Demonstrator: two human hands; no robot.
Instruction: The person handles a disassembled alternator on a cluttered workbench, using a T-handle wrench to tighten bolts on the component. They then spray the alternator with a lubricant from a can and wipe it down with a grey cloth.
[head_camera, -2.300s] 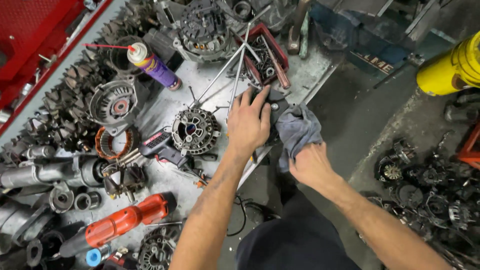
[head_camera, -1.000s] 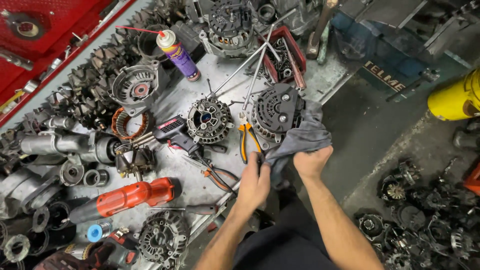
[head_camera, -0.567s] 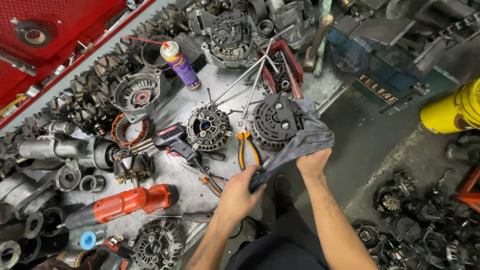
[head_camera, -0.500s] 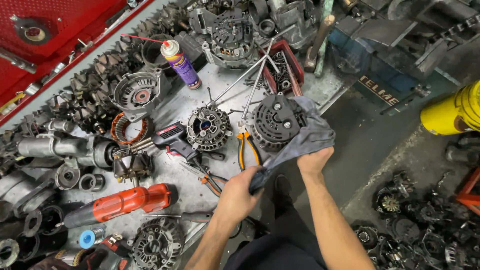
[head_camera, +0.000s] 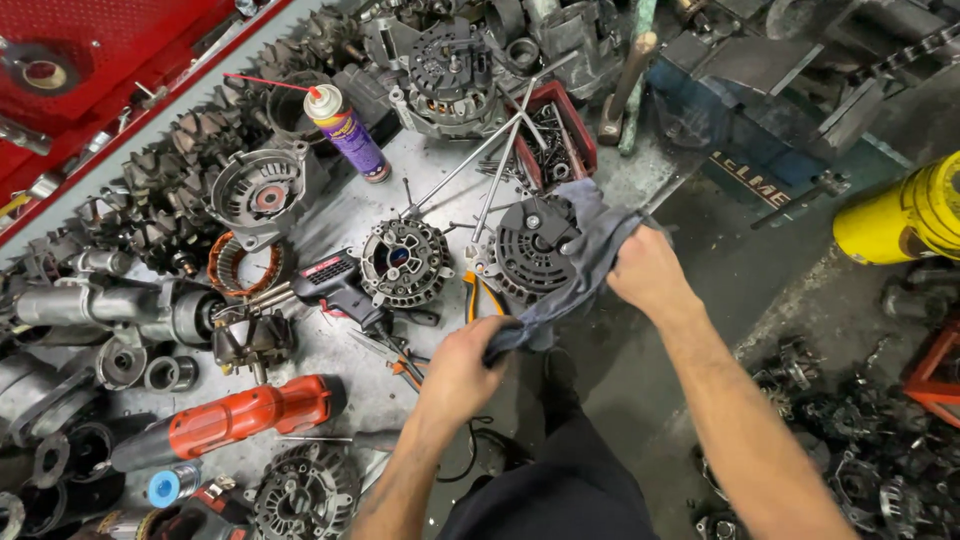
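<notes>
Both hands (head_camera: 470, 360) stretch grey rag (head_camera: 580, 265) across, apparently touching, alternator (head_camera: 530, 250).

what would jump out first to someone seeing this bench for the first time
At the bench's front edge, the left hand and right hand stretch a grey rag across a black alternator. Left of it lies a second alternator, with an orange power tool near the bottom left. A purple spray can stands behind, and a yellow cylinder sits far right.

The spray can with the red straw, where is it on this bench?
The spray can stands at the upper left of the head view, right of the round alternator housing.
</notes>
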